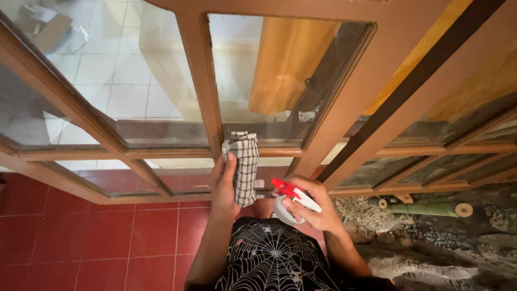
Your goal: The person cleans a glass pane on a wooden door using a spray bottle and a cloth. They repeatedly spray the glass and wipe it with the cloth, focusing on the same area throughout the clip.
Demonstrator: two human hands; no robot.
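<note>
Red floor tiles (pixel 81 237) below wood-framed glass door (pixel 199 70).

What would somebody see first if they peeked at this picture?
Probably the checkered cloth that the left hand presses against the brown wooden window frame, right in the middle. Just right of it, the right hand holds a white spray bottle with a red trigger. Below, red floor tiles fill the lower left.

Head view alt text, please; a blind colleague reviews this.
The left hand presses a checked cloth to a wooden window frame, and the right hand holds a white spray bottle with a red trigger, above a red-tiled floor.
</note>
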